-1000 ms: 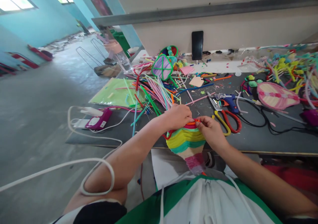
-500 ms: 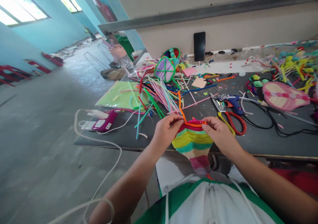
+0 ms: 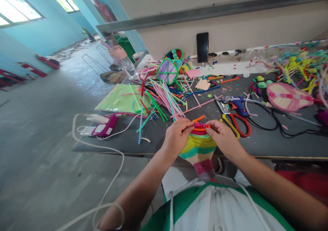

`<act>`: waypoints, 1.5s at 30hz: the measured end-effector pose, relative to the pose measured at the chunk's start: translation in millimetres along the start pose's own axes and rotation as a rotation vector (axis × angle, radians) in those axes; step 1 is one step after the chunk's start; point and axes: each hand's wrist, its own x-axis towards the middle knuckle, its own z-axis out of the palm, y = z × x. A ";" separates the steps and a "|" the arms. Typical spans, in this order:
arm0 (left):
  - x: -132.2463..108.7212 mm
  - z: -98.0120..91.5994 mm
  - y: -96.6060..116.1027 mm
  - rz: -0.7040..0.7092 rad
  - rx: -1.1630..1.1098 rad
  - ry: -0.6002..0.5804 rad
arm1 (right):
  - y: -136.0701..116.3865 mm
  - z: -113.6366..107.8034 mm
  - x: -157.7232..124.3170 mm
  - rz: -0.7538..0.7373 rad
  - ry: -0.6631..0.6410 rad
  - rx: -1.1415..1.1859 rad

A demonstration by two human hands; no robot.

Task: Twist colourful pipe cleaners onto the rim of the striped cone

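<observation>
Between my hands is a striped, tapering craft piece (image 3: 199, 145) in pink, yellow, teal, cream and magenta, its wide end toward the table and its narrow end toward my body. An orange pipe cleaner (image 3: 201, 129) lies along the wide edge, and its free end sticks out beyond my left fingers. My left hand (image 3: 179, 133) pinches the pipe cleaner at the left corner of that edge. At the right corner, my right hand (image 3: 219, 132) pinches the pipe cleaner and the edge between thumb and fingers. The fingertips partly hide the corners.
Red-and-yellow-handled scissors (image 3: 234, 121) and a blue glue gun (image 3: 239, 105) lie right of my hands. Loose pipe cleaners (image 3: 166, 96) spread ahead. A purple power strip (image 3: 105, 126) sits at left, its white cord hanging off the edge. A phone (image 3: 202, 47) leans against the wall.
The orange pipe cleaner's free end stood up away from the edge; now it slants low to the right. My left hand has shifted slightly right along the edge, closer to my right hand.
</observation>
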 end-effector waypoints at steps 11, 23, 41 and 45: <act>4.8 -5.9 6.5 -0.336 -0.282 -0.173 | -4.0 1.4 -0.8 -0.001 0.048 -0.079; 8.7 -24.1 19.4 -0.145 -0.136 -0.350 | -8.3 6.4 -11.4 -0.112 0.037 -0.199; 37.9 -26.8 -7.2 -0.530 -0.620 -0.688 | -10.9 -2.5 13.2 0.005 -0.125 -0.084; 42.8 -34.6 -23.2 -0.655 -0.735 -0.639 | -6.8 -5.7 21.9 0.076 -0.148 0.088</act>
